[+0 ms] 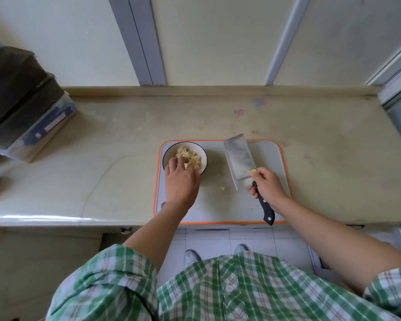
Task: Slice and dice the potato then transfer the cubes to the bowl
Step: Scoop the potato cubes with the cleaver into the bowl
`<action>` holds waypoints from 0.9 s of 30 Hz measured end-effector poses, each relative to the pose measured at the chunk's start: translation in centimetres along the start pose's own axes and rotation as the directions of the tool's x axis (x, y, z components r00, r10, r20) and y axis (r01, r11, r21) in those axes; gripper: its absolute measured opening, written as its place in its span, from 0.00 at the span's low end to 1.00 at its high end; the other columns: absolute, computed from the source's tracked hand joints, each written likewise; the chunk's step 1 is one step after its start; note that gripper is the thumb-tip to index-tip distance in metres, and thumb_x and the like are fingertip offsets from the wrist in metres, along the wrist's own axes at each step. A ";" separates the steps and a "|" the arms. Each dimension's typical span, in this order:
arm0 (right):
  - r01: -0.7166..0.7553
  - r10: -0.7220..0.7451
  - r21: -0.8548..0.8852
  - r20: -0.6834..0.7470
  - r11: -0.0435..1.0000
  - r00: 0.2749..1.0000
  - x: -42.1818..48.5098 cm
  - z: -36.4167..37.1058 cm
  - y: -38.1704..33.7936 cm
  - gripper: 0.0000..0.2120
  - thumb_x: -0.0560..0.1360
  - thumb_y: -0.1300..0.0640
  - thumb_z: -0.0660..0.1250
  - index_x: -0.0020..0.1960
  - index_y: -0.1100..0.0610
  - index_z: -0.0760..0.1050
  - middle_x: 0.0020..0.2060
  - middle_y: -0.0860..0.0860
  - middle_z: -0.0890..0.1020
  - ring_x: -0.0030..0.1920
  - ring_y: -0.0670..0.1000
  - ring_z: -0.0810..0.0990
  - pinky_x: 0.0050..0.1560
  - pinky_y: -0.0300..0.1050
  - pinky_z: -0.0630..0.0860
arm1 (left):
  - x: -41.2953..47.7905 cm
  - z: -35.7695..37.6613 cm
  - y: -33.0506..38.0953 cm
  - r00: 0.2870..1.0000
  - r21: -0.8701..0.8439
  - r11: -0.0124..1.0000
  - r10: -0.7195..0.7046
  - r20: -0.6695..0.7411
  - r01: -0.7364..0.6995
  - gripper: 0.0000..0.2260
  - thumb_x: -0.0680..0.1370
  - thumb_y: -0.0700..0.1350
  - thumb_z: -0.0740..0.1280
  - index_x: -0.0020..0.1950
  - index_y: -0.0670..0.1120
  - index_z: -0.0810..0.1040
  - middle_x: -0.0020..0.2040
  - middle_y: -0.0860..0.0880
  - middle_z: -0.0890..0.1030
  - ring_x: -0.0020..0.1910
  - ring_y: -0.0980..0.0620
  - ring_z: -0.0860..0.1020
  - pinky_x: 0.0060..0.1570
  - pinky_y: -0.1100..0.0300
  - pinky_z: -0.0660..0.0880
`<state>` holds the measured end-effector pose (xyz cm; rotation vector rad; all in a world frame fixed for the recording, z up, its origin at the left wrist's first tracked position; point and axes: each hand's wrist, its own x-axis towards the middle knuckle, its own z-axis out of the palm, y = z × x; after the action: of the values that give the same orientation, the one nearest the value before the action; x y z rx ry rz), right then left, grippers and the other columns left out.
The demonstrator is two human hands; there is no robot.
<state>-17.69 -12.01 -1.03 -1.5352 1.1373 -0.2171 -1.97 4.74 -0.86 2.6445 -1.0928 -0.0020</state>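
A white bowl with a dark rim (pixel 202 151) stands on the far left corner of a grey cutting board with an orange edge (pixel 267 156). Pale potato cubes (pixel 190 155) are piled inside it. My left hand (pixel 180 181) reaches over the bowl's near rim, its fingertips down among the cubes. My right hand (pixel 267 185) grips the black handle of a cleaver (pixel 240 162), whose broad blade is raised over the board's middle and points away from me. One small potato piece (pixel 222 188) lies on the board between my hands.
The board lies at the front edge of a beige counter (pixel 310 126). Dark stacked containers (pixel 23 100) stand at the far left. A sink (pixel 44 251) is sunk into the counter at the lower left.
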 end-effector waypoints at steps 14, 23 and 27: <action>0.037 -0.035 -0.008 0.148 0.999 0.988 -0.1 1.1 0.6 0.11 0.81 0.58 0.57 0.40 0.60 0.66 0.29 0.62 0.75 0.23 0.51 0.73 0.23 0.41 0.68 | -4.6 -0.1 -0.8 0.974 -0.279 0.936 -0.226 -0.016 0.212 0.22 0.78 0.57 0.49 0.57 0.54 0.81 0.70 0.48 0.65 0.70 0.46 0.57 0.68 0.48 0.56; 0.103 -0.086 -0.082 0.184 0.991 0.979 0.3 0.6 0.9 0.15 0.81 0.57 0.57 0.36 0.56 0.63 0.27 0.59 0.75 0.23 0.51 0.72 0.26 0.43 0.69 | -7.0 -0.3 0.0 0.895 -0.406 0.834 -0.438 -0.080 0.372 0.15 0.76 0.51 0.57 0.49 0.50 0.83 0.58 0.48 0.73 0.62 0.47 0.66 0.61 0.51 0.62; 0.128 -0.110 -0.111 0.156 0.986 0.982 0.5 -0.6 1.6 0.15 0.81 0.57 0.56 0.35 0.56 0.62 0.25 0.55 0.71 0.23 0.51 0.72 0.25 0.42 0.68 | -7.4 1.2 1.6 0.914 -0.381 0.844 -0.406 0.005 0.377 0.12 0.77 0.44 0.60 0.53 0.48 0.81 0.54 0.47 0.77 0.56 0.45 0.72 0.56 0.53 0.68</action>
<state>-18.74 -12.53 -2.41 -1.6998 0.9559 -0.1125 -8.43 8.49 -2.34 2.4383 -0.4480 -0.1752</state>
